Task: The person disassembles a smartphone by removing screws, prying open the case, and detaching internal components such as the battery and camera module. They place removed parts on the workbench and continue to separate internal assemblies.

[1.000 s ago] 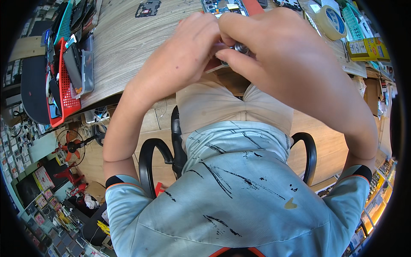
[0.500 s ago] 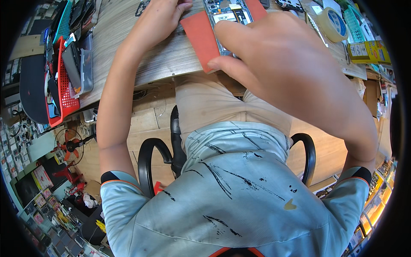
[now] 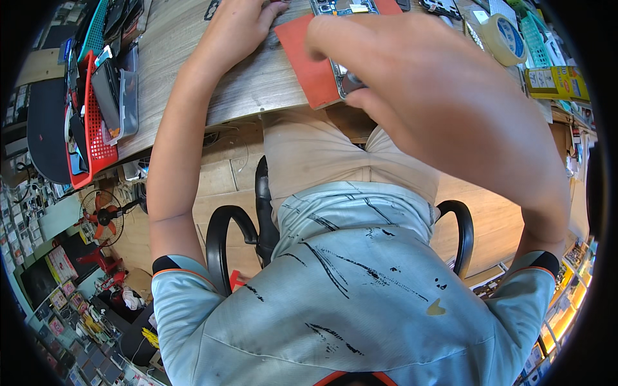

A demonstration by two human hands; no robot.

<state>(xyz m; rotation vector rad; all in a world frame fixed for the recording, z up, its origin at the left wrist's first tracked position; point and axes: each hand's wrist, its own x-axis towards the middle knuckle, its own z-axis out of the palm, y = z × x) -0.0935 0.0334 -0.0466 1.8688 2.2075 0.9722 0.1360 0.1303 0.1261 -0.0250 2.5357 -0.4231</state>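
A phone [image 3: 344,8] with its inner boards bared lies on a red mat [image 3: 299,61] at the table's front edge. My right hand [image 3: 412,77] is over the phone, its index finger bent and its thumb near the phone's lower end. Between finger and thumb shows a small grey rounded piece [image 3: 351,83], partly hidden and too unclear to name. My left hand [image 3: 248,22] is at the top edge, left of the mat, near the tabletop. Its thumb shows, but most of its fingers are cut off or hidden.
On the left stand a red basket [image 3: 90,122] and a clear plastic box [image 3: 129,96] with phones in it. To the right are a roll of tape [image 3: 502,40], a yellow can [image 3: 557,82] and a teal basket [image 3: 535,38]. Black chair armrests [image 3: 222,238] flank my lap.
My right index finger has lifted and bent, moving slightly left across the phone. More of the grey piece now shows by the thumb. The left hand has stayed nearly still.
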